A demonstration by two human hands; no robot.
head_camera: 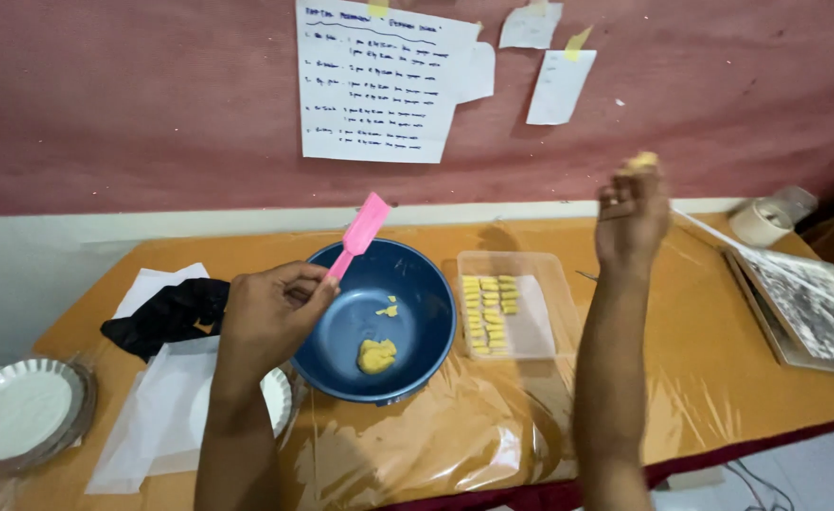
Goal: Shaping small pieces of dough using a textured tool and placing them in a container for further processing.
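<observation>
— Left hand [270, 312]?
— Closed around the handle of a pink spatula [360, 232], blade tilted up and away, just over the near rim of a blue bowl [426, 293].

— In the bowl?
— A lump of yellow dough [376, 355] on the bottom, a smaller smear [389, 309] higher up the inner wall.

— Right hand [630, 213]?
— Raised well above the tabletop [682, 341], fingertips pressed together on a small piece of dough [641, 161], set against the red wall [152, 104].

— Beside the bowl?
— A clear plastic tray [540, 322] to its right, holding rows of short yellow dough sticks [490, 314]. Left of the bowl, white paper sheets [157, 416], a black cloth [166, 317] and a foil plate [19, 416] near the tabletop's left edge.

— Farther out?
— Clear plastic film over the orange tabletop; a flat baking tray [805, 308] and a roll of tape [760, 222] at the far right. Handwritten paper notes [379, 85] taped to the wall above.
</observation>
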